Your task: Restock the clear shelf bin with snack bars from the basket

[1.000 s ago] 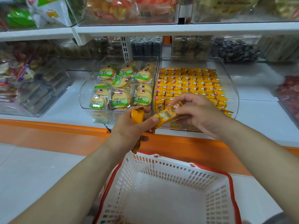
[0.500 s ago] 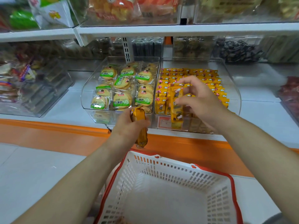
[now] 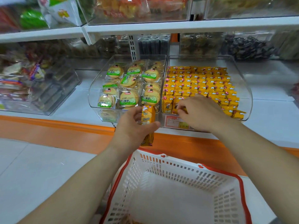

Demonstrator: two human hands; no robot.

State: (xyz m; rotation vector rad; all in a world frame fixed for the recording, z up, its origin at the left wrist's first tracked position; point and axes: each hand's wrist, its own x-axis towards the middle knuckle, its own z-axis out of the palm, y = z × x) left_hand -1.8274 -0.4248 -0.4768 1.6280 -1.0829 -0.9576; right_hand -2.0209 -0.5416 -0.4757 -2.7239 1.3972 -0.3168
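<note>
Yellow snack bar [image 3: 147, 118] held ready in the left hand's [image 3: 134, 129] curled fingers; the right hand [image 3: 200, 112] pinches a second bar [image 3: 183, 110] into the clear bin's [image 3: 247, 97] front row

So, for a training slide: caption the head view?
Right hand sets a snack bar into the clear bin while left hand grips a spare bar near the basket.

Green-labelled biscuit packs [image 3: 130, 99] in centre bin [image 3: 94, 97]; mixed-snack bin [image 3: 53, 94] at left; orange trim [image 3: 56, 126] below.
</note>
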